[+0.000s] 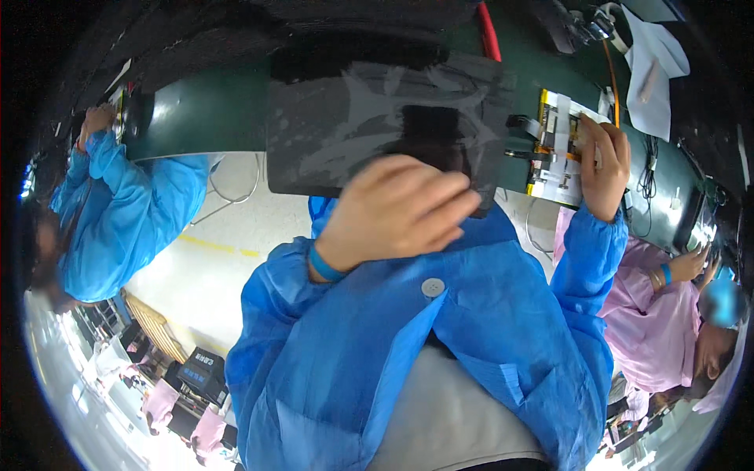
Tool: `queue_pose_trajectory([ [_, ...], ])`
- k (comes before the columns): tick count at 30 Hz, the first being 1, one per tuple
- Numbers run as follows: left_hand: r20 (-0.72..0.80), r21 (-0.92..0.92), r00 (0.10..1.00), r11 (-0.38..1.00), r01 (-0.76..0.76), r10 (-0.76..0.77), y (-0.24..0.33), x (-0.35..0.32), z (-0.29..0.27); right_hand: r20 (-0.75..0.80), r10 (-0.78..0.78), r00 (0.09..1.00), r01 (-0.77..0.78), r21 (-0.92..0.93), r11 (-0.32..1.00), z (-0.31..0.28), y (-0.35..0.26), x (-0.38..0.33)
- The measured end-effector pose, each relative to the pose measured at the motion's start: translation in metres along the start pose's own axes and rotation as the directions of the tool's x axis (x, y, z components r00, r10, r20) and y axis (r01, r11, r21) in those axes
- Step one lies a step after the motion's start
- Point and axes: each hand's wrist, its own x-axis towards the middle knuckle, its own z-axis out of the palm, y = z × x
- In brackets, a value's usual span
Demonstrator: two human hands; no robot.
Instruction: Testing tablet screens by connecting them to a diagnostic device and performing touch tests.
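My left hand (404, 208), a blue band at its wrist, hovers over the front edge of a black mat (314, 133). Motion smears its fingers, and no object shows in it. To the right, my right hand (603, 166) grips the right side of a flat electronic assembly (559, 149). Its fingertips lie on the top face; how the thumb sits is partly hidden. The assembly is white with yellow strips along its ends, a pale strip across the middle and small dark parts. Black tabs (522, 122) stick out from its left side toward the mat.
A red tool handle (491, 33) lies beyond the mat on the green bench (204, 118). White sheets (656, 74) and black cables (649, 169) are at the right. One co-worker in blue (133, 212) sits left, another in pink (648, 322) right.
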Motion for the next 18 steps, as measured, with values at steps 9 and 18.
queue_pose_trajectory([
  [9,-0.517,-0.074,0.614,0.746,0.662,-0.596,-0.075,-0.059,-0.072,0.078,0.241,0.967,-0.249,0.116,0.962,-0.038,-0.033,0.007],
  [18,-0.266,-0.34,0.534,0.597,0.727,-0.802,-0.108,-0.083,-0.035,0.184,-0.039,0.982,0.033,0.036,0.999,-0.02,-0.168,-0.011],
])
